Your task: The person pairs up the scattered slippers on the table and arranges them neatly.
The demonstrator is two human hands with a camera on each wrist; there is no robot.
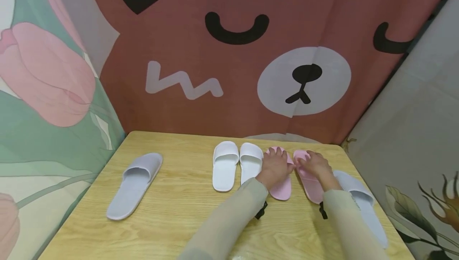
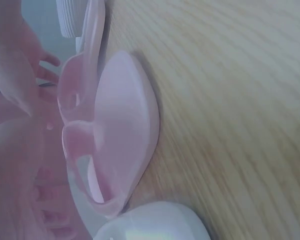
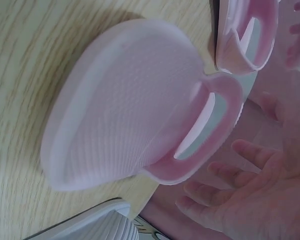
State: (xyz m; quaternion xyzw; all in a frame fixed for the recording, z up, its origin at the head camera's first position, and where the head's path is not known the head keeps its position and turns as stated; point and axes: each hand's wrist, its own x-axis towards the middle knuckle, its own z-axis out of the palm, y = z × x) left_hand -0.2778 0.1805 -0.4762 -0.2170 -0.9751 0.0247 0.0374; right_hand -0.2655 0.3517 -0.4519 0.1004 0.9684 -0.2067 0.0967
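Observation:
My left hand [image 1: 276,167] hovers over the front of the left pink slipper [image 1: 282,191], fingers spread toward the back of the table. Beside it, my right hand [image 1: 316,167] reaches over the strap of the right pink slipper [image 1: 310,185]. Seen in the right wrist view, the fingers [image 3: 232,175] of that hand are extended and apart from the strap. Both pink slippers lie sole down, toes toward the back, with a narrow gap between them. In the left wrist view the left hand [image 2: 15,180] is above the strap, its fingers loosely extended.
A pair of white slippers [image 1: 224,172] stands just left of the pink ones. One light grey slipper [image 1: 129,192] lies angled at the table's left, another [image 1: 373,216] at its right edge, partly behind my right sleeve. A bear-print curtain [image 1: 179,112] hangs behind the wooden table [image 1: 172,220].

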